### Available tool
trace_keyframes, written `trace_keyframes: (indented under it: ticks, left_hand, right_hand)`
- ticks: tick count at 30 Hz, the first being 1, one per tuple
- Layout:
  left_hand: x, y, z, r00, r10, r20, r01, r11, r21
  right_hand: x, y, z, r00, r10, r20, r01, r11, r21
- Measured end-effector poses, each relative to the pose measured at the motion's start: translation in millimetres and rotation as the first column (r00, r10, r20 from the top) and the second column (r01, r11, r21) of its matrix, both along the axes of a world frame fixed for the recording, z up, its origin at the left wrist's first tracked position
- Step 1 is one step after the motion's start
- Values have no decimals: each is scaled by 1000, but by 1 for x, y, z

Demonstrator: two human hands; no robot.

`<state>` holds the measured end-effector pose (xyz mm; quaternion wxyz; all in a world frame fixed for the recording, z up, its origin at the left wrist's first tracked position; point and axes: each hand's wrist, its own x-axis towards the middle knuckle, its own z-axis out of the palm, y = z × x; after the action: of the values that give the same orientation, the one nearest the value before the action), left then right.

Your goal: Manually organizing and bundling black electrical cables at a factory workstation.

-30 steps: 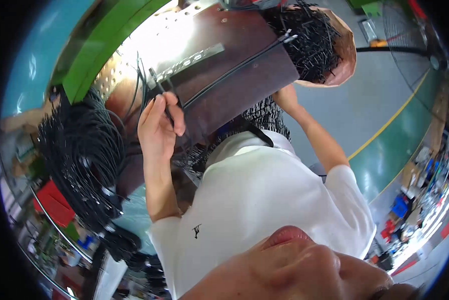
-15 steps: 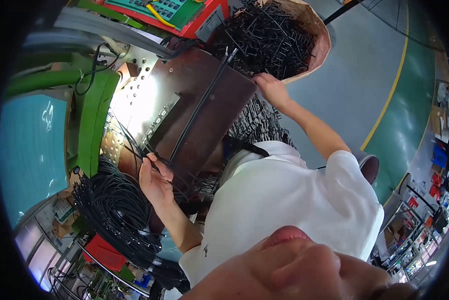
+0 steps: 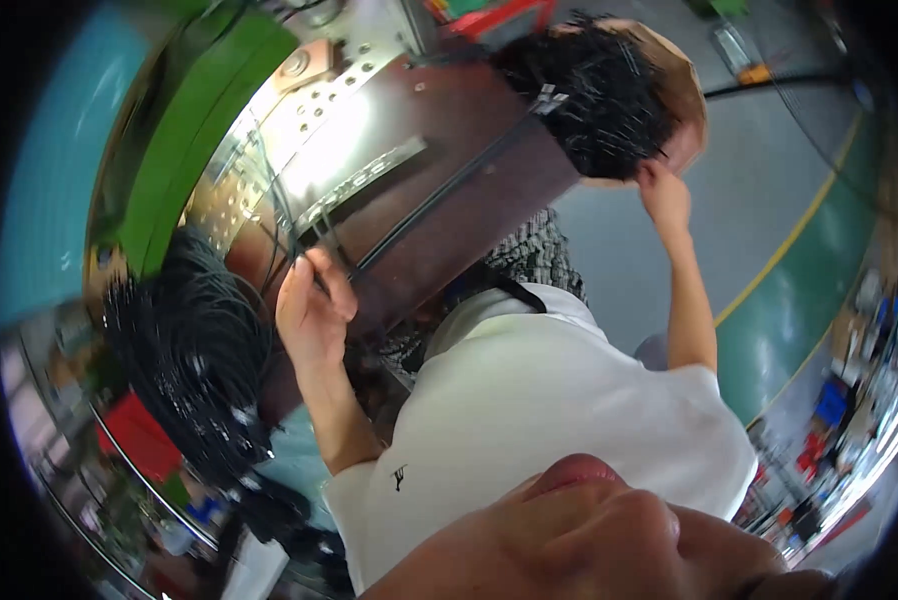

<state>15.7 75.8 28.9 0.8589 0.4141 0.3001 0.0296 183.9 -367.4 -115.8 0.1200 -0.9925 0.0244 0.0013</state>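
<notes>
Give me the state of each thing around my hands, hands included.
Left hand: curled, closed on thin dark cables
Right hand: fingertips together at the container's edge; grip unclear
Container: open, heaped with black pieces
Metal strip: lying on the brown tabletop
Long cables: laid roughly straight across it
Cable bundle: looped, massed together
Perforated plate: brightly lit

One wide fisheye view, head-worn, looking down, close above the white shirt (image 3: 569, 410)

Glare on perforated plate (image 3: 321, 118), motion blur, dark rim
</notes>
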Motion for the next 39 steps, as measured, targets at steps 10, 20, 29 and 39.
trace_keyframes:
  ticks: [10, 20, 29, 39]
  left_hand:
    - [12, -7, 13, 950, -191, 246, 232, 961, -149]
    - [-9, -4, 18, 954, -224, 197, 144, 924, 354]
    - [11, -1, 5, 863, -433, 261, 484, 855, -184]
    - [27, -2, 47, 693, -721, 2, 691, 664, 286]
  right_hand:
    - [-7, 277, 156, 216, 720, 660, -971, 226, 72]
    - [15, 291, 126, 253, 713, 654, -961, 263, 85]
    - [19, 295, 144, -15, 953, 303, -987, 34, -156]
    - [16, 296, 140, 253, 705, 662, -963, 247, 105]
